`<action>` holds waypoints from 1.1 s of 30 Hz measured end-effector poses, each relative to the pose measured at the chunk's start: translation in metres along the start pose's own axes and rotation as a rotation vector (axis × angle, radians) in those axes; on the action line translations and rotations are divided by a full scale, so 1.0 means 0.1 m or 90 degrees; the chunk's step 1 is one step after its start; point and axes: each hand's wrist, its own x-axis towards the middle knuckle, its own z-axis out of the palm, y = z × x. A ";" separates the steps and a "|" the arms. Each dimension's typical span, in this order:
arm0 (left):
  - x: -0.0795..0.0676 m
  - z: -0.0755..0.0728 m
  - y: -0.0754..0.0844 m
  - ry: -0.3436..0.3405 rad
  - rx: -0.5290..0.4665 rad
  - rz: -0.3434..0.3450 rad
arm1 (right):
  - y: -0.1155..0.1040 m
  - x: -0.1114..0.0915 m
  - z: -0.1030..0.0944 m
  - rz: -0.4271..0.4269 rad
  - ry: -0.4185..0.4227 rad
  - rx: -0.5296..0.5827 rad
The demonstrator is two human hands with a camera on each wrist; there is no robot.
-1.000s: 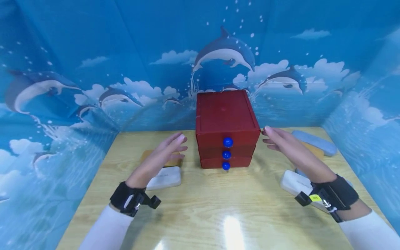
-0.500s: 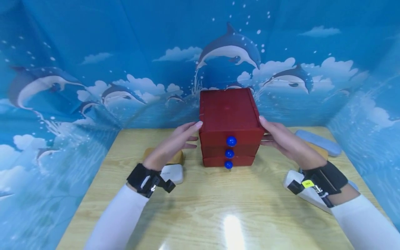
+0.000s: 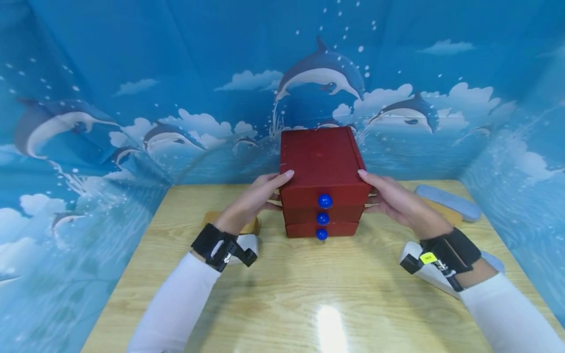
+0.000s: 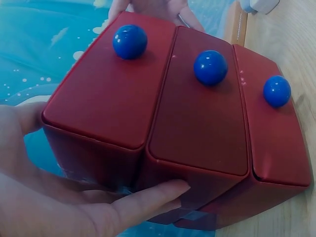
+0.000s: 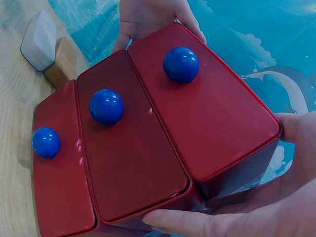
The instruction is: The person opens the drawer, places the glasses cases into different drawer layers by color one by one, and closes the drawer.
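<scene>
A dark red box of three stacked drawers (image 3: 322, 157) stands at the far side of the wooden table, its front towards me. Each drawer front bears a round blue knob (image 3: 325, 201). My left hand (image 3: 253, 198) grips the box's left side, thumb over the top edge and fingers along the side wall. On the right side, my right hand (image 3: 397, 201) holds it in the same way. Close up in the left wrist view, the left fingers (image 4: 148, 200) lie against the side wall. The right wrist view shows the right fingers (image 5: 182, 222) against the opposite wall. All the drawers look closed.
On the left of the table (image 3: 282, 299), a tan case (image 3: 252, 226) and a white case (image 3: 247, 245) lie partly behind my left arm. To the right are a blue-grey case (image 3: 450, 202), another tan case (image 3: 446, 212) and a white case (image 3: 434, 279). A dolphin-print curtain (image 3: 212, 39) surrounds the table.
Both hands have moved inward from beside the box to its sides, and the thumbs now lie over its top edges. The box stays in place on the table.
</scene>
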 end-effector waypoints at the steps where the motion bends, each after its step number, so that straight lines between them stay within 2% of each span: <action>1: 0.01 0.00 0.00 0.000 -0.003 -0.002 | 0.01 0.00 0.00 -0.002 0.001 0.000; 10: 0.09 0.02 -0.06 -0.006 -0.018 0.008 | 0.03 0.02 0.00 -0.004 0.003 -0.005; 19: 0.15 0.01 -0.14 -0.043 -0.046 0.017 | 0.04 0.02 -0.01 -0.005 0.009 -0.021; 26: 0.19 0.03 -0.20 -0.065 -0.096 0.030 | 0.06 0.02 0.04 -0.022 0.018 -0.042; 30: 0.19 0.04 -0.20 -0.068 -0.102 0.038 | 0.12 -0.03 0.07 -0.037 0.025 -0.052; 33: 0.19 0.06 -0.19 -0.079 -0.098 0.040 | 0.20 -0.13 0.09 -0.018 0.054 -0.102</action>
